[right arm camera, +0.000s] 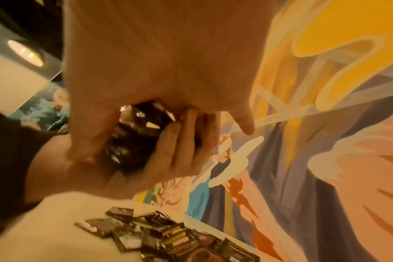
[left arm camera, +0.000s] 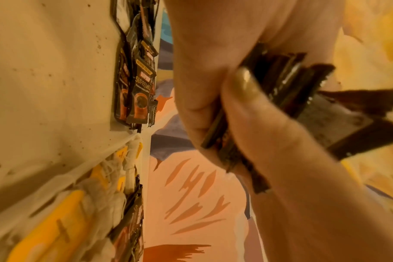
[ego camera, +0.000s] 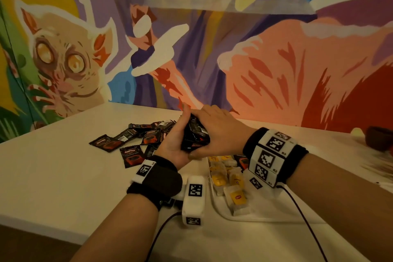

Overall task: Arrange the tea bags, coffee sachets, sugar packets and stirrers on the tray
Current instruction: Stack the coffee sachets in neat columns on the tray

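Both hands hold one stack of black coffee sachets point(ego camera: 195, 136) in the air above the table. My left hand point(ego camera: 174, 144) cups the stack from the left with its fingers pointing up. My right hand point(ego camera: 219, 132) grips it from the right, thumb under the lower end. In the wrist views the stack point(left arm camera: 285, 78) point(right arm camera: 137, 134) is pressed between the two palms. Several loose coffee sachets point(ego camera: 129, 140) lie scattered on the table to the left. The white tray point(ego camera: 244, 217) below my right wrist holds several yellow-tagged tea bags point(ego camera: 234, 187) and a coffee sachet point(ego camera: 242, 161).
A painted mural wall rises right behind the table. A dark bowl point(ego camera: 378, 138) stands at the far right. Cables trail from both wrists over the table's front edge.
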Tool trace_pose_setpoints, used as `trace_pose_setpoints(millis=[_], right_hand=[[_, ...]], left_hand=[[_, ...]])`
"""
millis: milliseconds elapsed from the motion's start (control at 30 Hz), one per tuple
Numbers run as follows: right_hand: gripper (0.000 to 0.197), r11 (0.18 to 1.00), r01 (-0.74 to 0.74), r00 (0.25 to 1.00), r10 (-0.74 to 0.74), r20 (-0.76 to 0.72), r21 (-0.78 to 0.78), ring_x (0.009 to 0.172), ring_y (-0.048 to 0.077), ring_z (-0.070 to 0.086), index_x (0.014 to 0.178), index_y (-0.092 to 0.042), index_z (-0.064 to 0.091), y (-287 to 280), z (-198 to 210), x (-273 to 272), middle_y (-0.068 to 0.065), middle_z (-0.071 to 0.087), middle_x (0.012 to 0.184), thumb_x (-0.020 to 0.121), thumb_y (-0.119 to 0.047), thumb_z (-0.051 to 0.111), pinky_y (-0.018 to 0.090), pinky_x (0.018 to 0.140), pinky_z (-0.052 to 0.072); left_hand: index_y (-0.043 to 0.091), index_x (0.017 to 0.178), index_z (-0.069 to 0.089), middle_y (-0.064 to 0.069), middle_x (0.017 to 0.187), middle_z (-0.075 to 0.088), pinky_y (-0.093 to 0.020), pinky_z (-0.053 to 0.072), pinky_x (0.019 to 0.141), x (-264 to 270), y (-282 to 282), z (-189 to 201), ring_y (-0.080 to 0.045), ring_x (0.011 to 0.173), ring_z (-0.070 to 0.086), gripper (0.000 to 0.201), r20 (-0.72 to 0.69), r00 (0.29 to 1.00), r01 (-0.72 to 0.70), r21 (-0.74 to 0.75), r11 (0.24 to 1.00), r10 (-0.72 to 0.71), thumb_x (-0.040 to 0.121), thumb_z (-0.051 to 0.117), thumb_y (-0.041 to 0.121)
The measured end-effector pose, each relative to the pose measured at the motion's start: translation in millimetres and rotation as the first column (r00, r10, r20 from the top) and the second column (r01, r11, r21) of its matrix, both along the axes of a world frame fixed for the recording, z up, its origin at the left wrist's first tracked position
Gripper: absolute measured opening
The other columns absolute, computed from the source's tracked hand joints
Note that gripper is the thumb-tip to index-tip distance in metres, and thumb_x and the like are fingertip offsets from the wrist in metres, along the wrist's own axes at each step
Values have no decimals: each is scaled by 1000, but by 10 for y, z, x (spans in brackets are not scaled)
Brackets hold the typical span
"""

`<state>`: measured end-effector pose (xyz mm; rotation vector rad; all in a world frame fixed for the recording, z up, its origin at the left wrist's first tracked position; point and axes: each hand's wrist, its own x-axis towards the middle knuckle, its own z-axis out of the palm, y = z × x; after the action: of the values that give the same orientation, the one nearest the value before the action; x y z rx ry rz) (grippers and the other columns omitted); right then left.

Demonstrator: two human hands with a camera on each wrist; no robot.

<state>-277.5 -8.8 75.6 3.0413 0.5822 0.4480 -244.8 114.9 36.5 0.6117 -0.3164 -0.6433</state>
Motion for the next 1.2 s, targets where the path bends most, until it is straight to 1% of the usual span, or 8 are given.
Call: trace_pose_setpoints(millis=[167,333,467,567,733,867,1067,1200], right_hand=[[115,996,-29,979,45,-197,86,140,18,12,148,-26,1,72,38,-3,-5,10,154,65,-64,70,58,113,8],[98,995,-73,997,72,15,65,102,8,32,140,-23,27,106,17,45,-8,38,112,59,-53,72,41,101,31],[109,989,-98,995,101,-18,109,123,14,31,144,-22,18,65,-15,49,-5,33,137,56,-62,70,44,109,21],[117,989,-71,997,74,-21,132,133,19,29,148,-26,4,73,-20,35,-1,28,147,60,-51,77,47,111,23],[120,989,-58,998,58,6,137,125,20,37,145,-38,-3,61,-61,55,-2,34,141,54,-50,75,50,106,29],[121,973,-63,998,66,-6,221,127,21,37,146,-37,-1,30,-62,35,1,33,143,54,-40,79,47,104,35],[120,976,-20,997,2,83,216,119,19,38,148,-31,1,7,-20,-19,-1,38,130,57,-35,79,40,99,30],[129,975,4,999,-15,48,224,135,18,15,145,-40,-9,-10,25,-87,-6,16,147,55,-50,82,57,112,8]], left_hand=[[11,89,77,-12,91,74,-40,48,86,-31,-2,26,-25,88,70,47,9,998,-62,66,996,62,81,54,51],[15,110,66,-10,105,72,-40,49,90,-62,3,60,-25,103,64,55,-10,994,-106,89,990,107,85,50,60],[16,101,69,-8,97,73,-35,53,76,-72,-7,67,-21,88,70,48,39,993,-111,107,988,108,92,42,54],[17,107,70,-8,103,72,-36,49,86,-99,-21,75,-20,96,68,47,38,992,-123,131,984,119,93,41,52],[25,143,36,-10,147,40,-44,30,109,-138,-97,88,-31,136,34,46,111,976,-211,237,948,189,101,28,42],[22,138,45,-11,141,49,-44,32,111,-127,-96,67,-31,131,44,47,83,992,-107,132,985,97,98,36,46],[18,100,67,-4,96,69,-37,48,76,5,-59,-23,-20,88,64,32,205,978,-61,165,984,26,70,59,25],[13,90,63,-2,71,65,-23,48,51,37,-42,-54,-14,61,62,18,223,972,-121,219,968,71,84,46,11]])
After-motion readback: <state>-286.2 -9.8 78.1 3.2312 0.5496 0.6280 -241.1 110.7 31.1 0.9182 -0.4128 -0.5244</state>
